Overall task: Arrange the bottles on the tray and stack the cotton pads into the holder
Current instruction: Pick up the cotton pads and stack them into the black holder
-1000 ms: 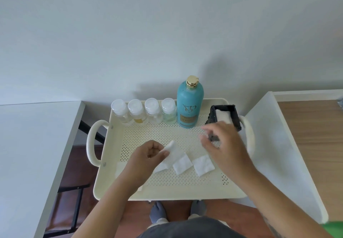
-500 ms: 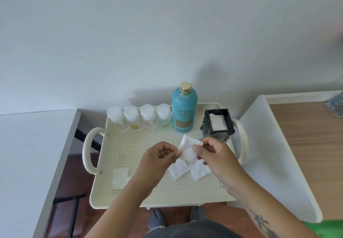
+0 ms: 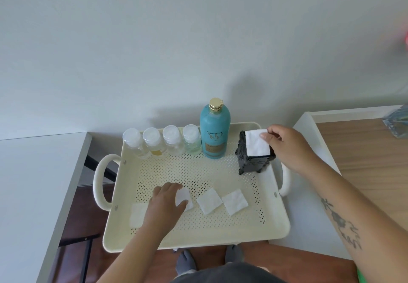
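A cream perforated tray (image 3: 198,236) holds several small clear bottles (image 3: 162,141) in a row at the back and a tall teal bottle (image 3: 215,133) with a gold cap beside them. A black ornate holder (image 3: 254,161) stands at the tray's back right. My right hand (image 3: 287,143) pinches a white cotton pad (image 3: 257,142) lying across the holder's open top. My left hand (image 3: 166,203) rests on the tray floor with its fingers on another pad (image 3: 184,197). Two loose pads (image 3: 209,201) (image 3: 234,202) lie to its right, and one pad (image 3: 138,215) shows at its left.
A white table (image 3: 33,183) stands to the left and a white-edged wooden table (image 3: 364,161) to the right, with a bluish packet (image 3: 397,124) at its far edge. The wall is right behind the tray. My feet (image 3: 185,263) show below the tray.
My right hand took the pad from between both hands and carried it back right onto the holder. My left hand dropped to the tray floor onto another pad.
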The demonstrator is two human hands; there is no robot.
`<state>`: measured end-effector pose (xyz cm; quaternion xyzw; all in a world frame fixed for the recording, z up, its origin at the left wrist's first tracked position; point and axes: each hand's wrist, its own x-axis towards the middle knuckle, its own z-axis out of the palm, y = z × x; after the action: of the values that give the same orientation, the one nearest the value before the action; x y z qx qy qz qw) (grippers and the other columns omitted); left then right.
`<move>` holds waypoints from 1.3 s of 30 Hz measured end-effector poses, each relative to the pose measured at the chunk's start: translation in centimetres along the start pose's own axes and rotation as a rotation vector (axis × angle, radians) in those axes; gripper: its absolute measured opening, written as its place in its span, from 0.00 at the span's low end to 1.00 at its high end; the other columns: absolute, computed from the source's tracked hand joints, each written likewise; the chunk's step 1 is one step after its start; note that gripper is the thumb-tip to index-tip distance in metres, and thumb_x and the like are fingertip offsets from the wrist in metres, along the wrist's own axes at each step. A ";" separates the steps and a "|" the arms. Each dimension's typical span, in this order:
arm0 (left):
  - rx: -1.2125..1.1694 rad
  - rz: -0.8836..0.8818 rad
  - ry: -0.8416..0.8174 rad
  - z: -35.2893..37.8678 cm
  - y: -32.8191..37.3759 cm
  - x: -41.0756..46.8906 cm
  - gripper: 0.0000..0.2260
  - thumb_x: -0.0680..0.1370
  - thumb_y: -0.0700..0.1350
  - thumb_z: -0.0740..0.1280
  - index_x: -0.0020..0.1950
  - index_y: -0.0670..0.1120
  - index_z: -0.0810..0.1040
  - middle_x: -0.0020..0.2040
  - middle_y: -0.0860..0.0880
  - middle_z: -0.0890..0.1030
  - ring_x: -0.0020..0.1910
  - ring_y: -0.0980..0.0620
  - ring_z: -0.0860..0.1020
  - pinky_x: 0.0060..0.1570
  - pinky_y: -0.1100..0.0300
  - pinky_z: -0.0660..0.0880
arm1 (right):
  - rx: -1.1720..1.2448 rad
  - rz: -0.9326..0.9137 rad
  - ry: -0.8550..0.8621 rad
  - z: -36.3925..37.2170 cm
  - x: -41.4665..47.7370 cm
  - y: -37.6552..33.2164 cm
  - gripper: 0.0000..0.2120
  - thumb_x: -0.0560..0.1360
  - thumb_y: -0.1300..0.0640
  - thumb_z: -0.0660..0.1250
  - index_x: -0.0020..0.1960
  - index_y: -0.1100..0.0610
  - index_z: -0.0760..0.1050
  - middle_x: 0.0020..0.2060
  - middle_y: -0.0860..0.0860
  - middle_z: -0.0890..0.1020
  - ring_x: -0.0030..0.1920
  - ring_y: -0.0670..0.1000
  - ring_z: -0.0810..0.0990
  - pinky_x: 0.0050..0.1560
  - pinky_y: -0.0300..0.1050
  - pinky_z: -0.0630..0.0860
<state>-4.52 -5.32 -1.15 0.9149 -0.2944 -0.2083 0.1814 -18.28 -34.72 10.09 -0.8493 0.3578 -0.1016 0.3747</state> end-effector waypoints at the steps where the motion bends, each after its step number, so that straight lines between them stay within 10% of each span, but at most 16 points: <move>1: 0.019 -0.003 -0.011 0.1 -0.1 0.0 0.21 0.77 0.52 0.68 0.69 0.52 0.71 0.66 0.54 0.74 0.65 0.49 0.67 0.64 0.51 0.70 | -0.035 0.001 -0.014 0.1 0.4 0.3 0.15 0.79 0.53 0.63 0.35 0.55 0.69 0.26 0.48 0.68 0.29 0.49 0.66 0.31 0.44 0.61; 13: 0.097 0.002 -0.052 0.6 -0.3 1.0 0.17 0.76 0.52 0.69 0.63 0.53 0.72 0.57 0.54 0.75 0.59 0.50 0.69 0.58 0.54 0.71 | -0.319 -0.195 0.309 1.9 -0.5 0.7 0.06 0.76 0.57 0.67 0.53 0.56 0.77 0.46 0.52 0.78 0.49 0.58 0.74 0.46 0.53 0.72; 25: 0.047 0.016 -0.091 0.0 -0.9 1.1 0.07 0.76 0.47 0.68 0.48 0.50 0.71 0.46 0.52 0.75 0.50 0.50 0.69 0.49 0.57 0.70 | -0.553 -0.342 0.105 4.7 -3.4 0.9 0.17 0.79 0.45 0.58 0.54 0.56 0.79 0.51 0.48 0.82 0.55 0.53 0.78 0.67 0.54 0.65; 31: -0.245 -0.044 -0.051 -1.7 0.3 0.7 0.10 0.75 0.46 0.71 0.50 0.51 0.71 0.41 0.52 0.76 0.33 0.55 0.71 0.31 0.65 0.66 | -0.601 -0.322 0.083 4.9 -3.0 0.9 0.21 0.79 0.40 0.54 0.50 0.53 0.79 0.48 0.46 0.82 0.51 0.51 0.79 0.70 0.56 0.61; 39: -0.681 -0.096 -0.101 -4.7 4.6 0.3 0.02 0.77 0.49 0.70 0.44 0.53 0.81 0.40 0.50 0.85 0.34 0.55 0.80 0.40 0.58 0.77 | -0.257 -0.378 0.375 5.3 -5.5 -1.2 0.15 0.77 0.50 0.62 0.58 0.56 0.78 0.55 0.50 0.81 0.56 0.54 0.77 0.59 0.53 0.70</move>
<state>-4.15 -8.06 4.80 0.8033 -0.1733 -0.3479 0.4512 -19.27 -27.41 7.75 -0.9077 0.2663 -0.2787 0.1657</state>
